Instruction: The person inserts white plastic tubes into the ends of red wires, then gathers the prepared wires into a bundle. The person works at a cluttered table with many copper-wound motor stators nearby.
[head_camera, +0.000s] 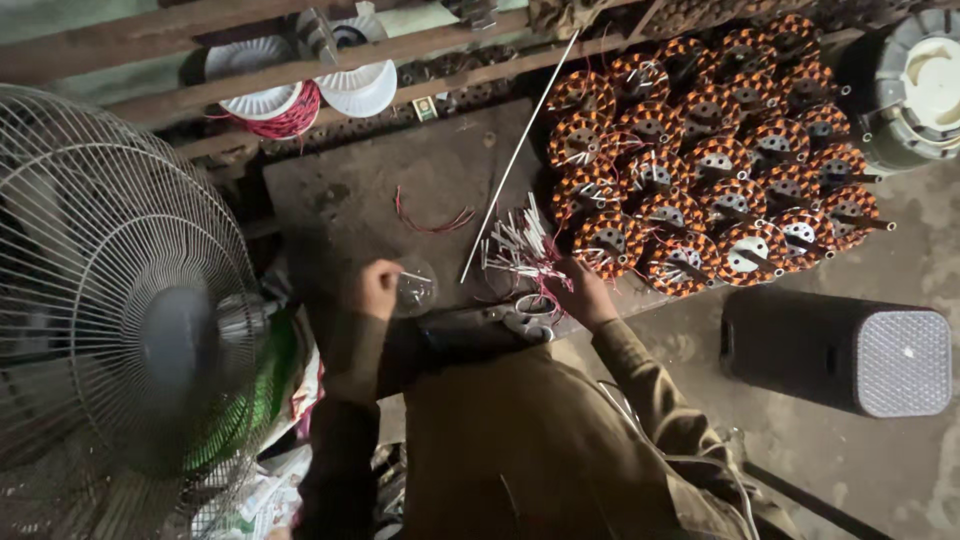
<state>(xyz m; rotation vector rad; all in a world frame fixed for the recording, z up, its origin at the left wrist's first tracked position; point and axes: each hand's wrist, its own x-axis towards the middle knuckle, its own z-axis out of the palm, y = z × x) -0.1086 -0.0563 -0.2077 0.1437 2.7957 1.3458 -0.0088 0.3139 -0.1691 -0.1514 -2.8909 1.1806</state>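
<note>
Looking down, you see a dark, worn worktop in a dim workshop, scuffed and dusty. Your left hand is closed, pinching a thin white sleeve piece just above a small clear round container near the front edge of the worktop. Your right hand is curled around a bundle of white sleeve pieces and red wires; the bundle sits on the worktop right beside the stack of motor coils. Those coils, copper-wound with white centres, are packed in rows on the right side, touching each other. Scissors lie at the front edge between your hands. A long thin white rod runs diagonally across the worktop. A loose red wire lies mid-worktop, apart from both hands. Behind the worktop, rusty metal rails carry a white spool of red wire. A wire-guard fan fills the left side. On the right, a dark box speaker rests on the grey concrete floor, and a round motor housing sits in the top right corner. Your brown sleeves show at the bottom.
</note>
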